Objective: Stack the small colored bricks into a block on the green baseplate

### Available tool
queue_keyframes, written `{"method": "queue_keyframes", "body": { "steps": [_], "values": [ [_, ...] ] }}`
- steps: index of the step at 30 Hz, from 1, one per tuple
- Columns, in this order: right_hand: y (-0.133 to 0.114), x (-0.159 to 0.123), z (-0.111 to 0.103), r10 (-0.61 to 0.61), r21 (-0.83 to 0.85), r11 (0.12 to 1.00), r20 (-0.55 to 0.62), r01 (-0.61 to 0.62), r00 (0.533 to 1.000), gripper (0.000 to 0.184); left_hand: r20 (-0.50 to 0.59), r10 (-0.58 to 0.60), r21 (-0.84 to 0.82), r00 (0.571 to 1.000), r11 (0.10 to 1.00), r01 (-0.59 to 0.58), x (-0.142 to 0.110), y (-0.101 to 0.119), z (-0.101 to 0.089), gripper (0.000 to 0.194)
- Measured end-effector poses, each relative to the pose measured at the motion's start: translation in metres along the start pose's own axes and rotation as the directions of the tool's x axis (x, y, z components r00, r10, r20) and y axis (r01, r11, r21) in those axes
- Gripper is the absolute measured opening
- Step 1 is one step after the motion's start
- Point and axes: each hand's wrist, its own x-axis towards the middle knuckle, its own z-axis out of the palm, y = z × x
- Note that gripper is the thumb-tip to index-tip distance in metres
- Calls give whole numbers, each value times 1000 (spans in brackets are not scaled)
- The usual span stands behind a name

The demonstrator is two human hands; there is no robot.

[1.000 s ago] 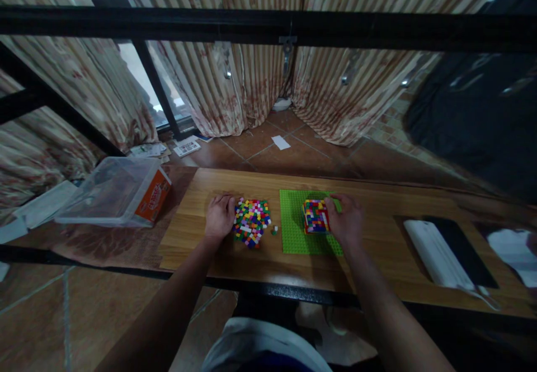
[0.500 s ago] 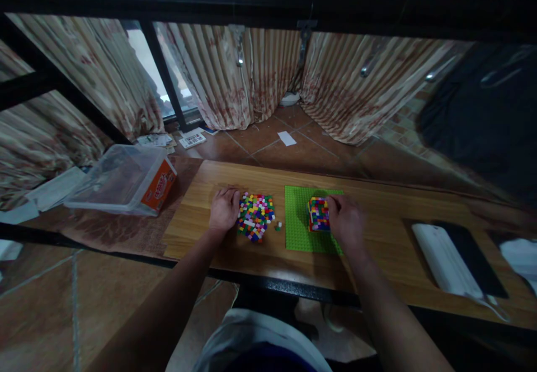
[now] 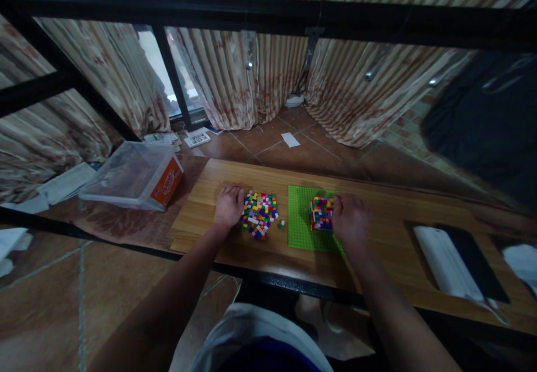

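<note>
A green baseplate lies on the wooden tabletop. On it stands a multicoloured brick block. My right hand rests against the block's right side with fingers curled on it. To the left lies a pile of small loose coloured bricks. My left hand lies at the pile's left edge, fingers curled and touching the bricks. Whether it holds a brick is hidden. Two stray bricks sit between pile and plate.
A clear plastic box with an orange label stands at the left end. A white oblong object lies on a dark mat at the right. A black metal frame bar crosses overhead. Curtains and tiled floor lie beyond.
The view has shifted a little to the left and down. My right hand has slid from the block's far corner to its right side. My left hand stays at the pile.
</note>
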Motion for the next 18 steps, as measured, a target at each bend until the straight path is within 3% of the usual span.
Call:
{"method": "queue_keyframes", "body": {
  "steps": [4,9,13,18],
  "values": [
    [-19,-15,-13,-100,226,967,-79,116,992,32,-6,2,6,1000,1000,-2,0,0,1,33],
    [-63,-56,-9,-325,454,854,89,252,941,25,-9,2,-3,1000,1000,-2,0,1,0,31],
    [-78,-73,10,-363,425,871,221,245,905,30,4,-4,-12,1000,1000,4,-1,3,-2,32],
    [-76,-68,26,-354,335,910,325,244,877,39,11,0,-15,1000,1000,1,0,4,-3,32]
  ]
}}
